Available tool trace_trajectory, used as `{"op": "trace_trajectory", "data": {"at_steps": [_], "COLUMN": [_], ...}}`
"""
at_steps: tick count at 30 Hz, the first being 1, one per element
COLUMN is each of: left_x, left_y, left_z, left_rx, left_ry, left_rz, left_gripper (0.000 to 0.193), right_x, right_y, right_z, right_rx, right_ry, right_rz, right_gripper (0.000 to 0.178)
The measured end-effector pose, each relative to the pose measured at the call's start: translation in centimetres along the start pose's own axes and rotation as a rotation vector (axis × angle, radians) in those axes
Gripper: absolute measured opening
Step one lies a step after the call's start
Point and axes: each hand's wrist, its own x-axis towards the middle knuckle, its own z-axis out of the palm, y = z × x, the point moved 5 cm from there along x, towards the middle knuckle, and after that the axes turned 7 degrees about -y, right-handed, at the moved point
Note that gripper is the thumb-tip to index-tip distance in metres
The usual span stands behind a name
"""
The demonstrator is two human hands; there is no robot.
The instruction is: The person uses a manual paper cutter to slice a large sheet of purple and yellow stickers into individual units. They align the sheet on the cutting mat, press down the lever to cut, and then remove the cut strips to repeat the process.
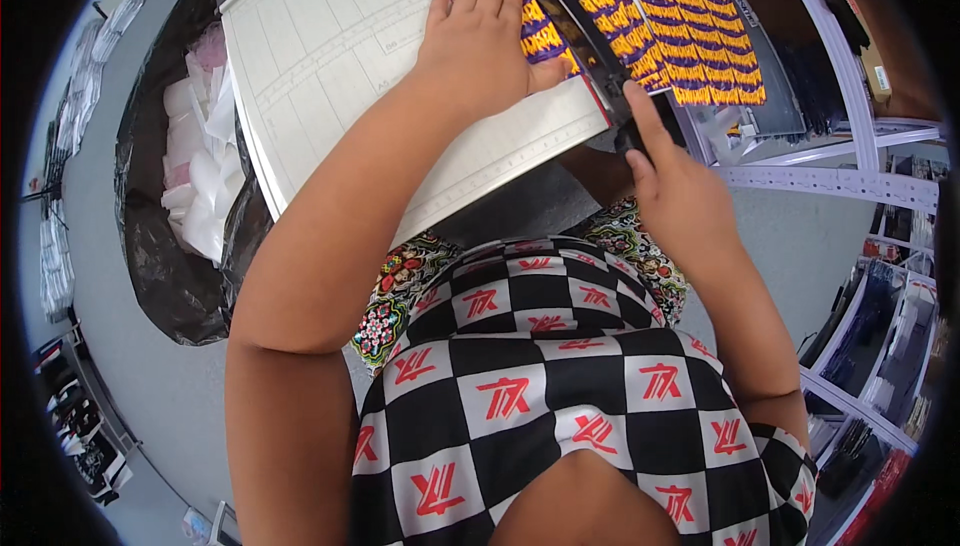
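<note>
A crumpled black plastic bag (165, 291) on the floor (105, 286) holds white and pinkish scraps (190, 181). Yellow sheeting printed with repeated purple lettering (690, 16) lies on both sides of the long black blade arm (570, 6) of a flat white paper cutter (320, 76). The left hand (475, 61) presses flat on it, grip spread. The right hand (690, 201) touches the blade arm's near end, index finger extended; I cannot tell whether its grip closes.

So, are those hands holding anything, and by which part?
The right hand holds the black trimmer arm by its near end. The left hand grips nothing, lying flat on the purple-and-yellow sheet.
</note>
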Motion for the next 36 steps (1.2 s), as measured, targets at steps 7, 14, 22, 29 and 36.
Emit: {"op": "trace_trajectory", "data": {"at_steps": [7, 14, 22, 29, 36], "left_x": [0.1, -2.0, 2.5, 5.4, -1.4], "left_y": [-0.6, 3.4, 6.1, 5.5, 2.0], "left_z": [-0.1, -1.7, -1.5, 1.0, -3.4], "left_rx": [-0.007, -0.063, -0.014, -0.017, -0.140], "left_ry": [-0.089, -0.174, -0.435, -0.379, -0.174], "left_rz": [-0.017, 0.055, 0.070, 0.008, 0.229], "left_gripper": [0.088, 0.086, 0.064, 0.081, 0.050], "right_x": [0.3, 4.1, 5.9, 5.0, 4.1], "right_y": [-1.9, 10.4, 14.7, 15.4, 19.0], "right_z": [-8.4, -5.5, 1.3, 0.8, -3.2], "right_rx": [0.084, 0.210, -0.226, 0.053, 0.375], "right_ry": [0.004, 0.228, 0.191, 0.317, 0.608], "right_rz": [-0.190, -0.071, -0.102, -0.302, 0.197], "right_gripper": [0.045, 0.042, 0.048, 0.032, 0.022]}}
